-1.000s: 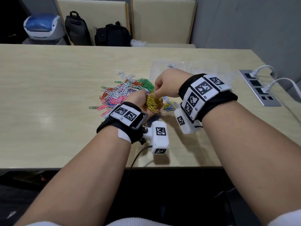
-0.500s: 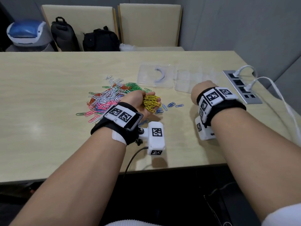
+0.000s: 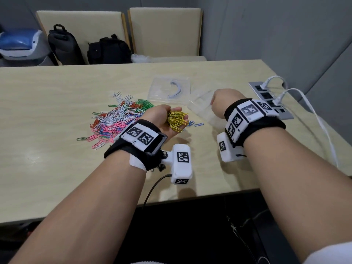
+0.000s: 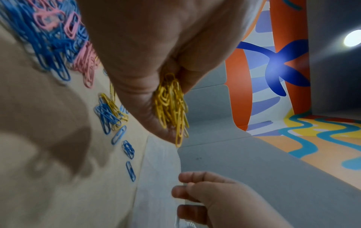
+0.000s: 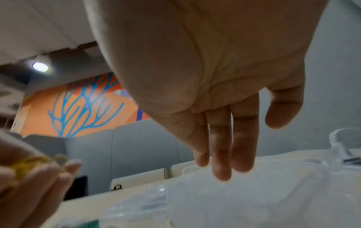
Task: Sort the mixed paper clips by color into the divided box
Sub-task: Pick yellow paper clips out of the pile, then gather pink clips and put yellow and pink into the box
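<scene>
A mixed pile of coloured paper clips lies on the table. My left hand is cupped just right of the pile and holds a bunch of yellow clips, which hang from the fingers in the left wrist view. My right hand is at the clear divided box. Its fingers curl on the box's near edge, and the box looks blurred and tilted. A few blue clips lie between the hands.
The box's clear lid lies behind the pile. A power strip with white cables sits at the table's right edge. Two chairs and black bags stand behind the table.
My right hand left the yellow bunch and moved right to the clear box. The left hand kept the yellow clips and barely shifted.
</scene>
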{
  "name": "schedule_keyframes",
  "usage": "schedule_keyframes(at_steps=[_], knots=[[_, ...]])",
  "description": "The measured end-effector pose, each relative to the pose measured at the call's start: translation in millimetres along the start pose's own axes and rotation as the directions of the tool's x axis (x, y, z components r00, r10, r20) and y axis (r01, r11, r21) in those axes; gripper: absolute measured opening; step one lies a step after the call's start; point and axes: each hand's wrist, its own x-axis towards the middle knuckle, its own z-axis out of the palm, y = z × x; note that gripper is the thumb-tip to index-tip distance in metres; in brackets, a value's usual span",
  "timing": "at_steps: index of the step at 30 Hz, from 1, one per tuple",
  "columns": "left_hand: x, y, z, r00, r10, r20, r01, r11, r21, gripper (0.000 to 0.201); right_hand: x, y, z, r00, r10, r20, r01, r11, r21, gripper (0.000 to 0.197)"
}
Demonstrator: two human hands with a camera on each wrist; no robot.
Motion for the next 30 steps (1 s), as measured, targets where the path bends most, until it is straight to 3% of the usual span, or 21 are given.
schedule_keyframes(at_steps=[3, 9, 14, 20, 23, 26, 30], knots=[[0, -3, 6, 1.0, 0.007, 0.002, -0.007, 1.0, 0.024, 0.038, -11, 8, -8, 0.998, 0.064, 0.01, -0.065, 0.997, 0.035, 0.013], [3, -8, 17, 1.0, 0.019, 0.02, -0.019, 0.999, 0.026, 0.038, -18, 28, 3, 0.982, 0.07, 0.175, -0.052, 0.993, -0.108, 0.019], [7, -12, 30, 0.997, 0.068, 0.023, -0.068, 0.997, 0.024, 0.035, -40, 23, -1, 0.971, -0.098, 0.216, 0.07, 0.989, 0.132, 0.021], [17, -22, 45, 0.972, 0.232, -0.037, -0.227, 0.969, 0.099, 0.028, -50, 24, 3, 0.949, -0.171, 0.265, 0.09, 0.952, 0.292, 0.028], [22, -30, 50, 0.934, 0.356, -0.011, -0.339, 0.897, 0.284, 0.028, -54, 25, 1, 0.951, -0.184, 0.249, 0.093, 0.937, 0.338, 0.029], [26, -38, 49, 0.87, 0.485, 0.083, -0.462, 0.746, 0.479, 0.032, -55, 27, 1, 0.955, -0.185, 0.231, 0.1, 0.937, 0.335, 0.028], [23, -40, 48, 0.84, 0.512, 0.18, -0.519, 0.663, 0.54, 0.035, -54, 28, 2, 0.959, -0.184, 0.216, 0.102, 0.935, 0.34, 0.029]])
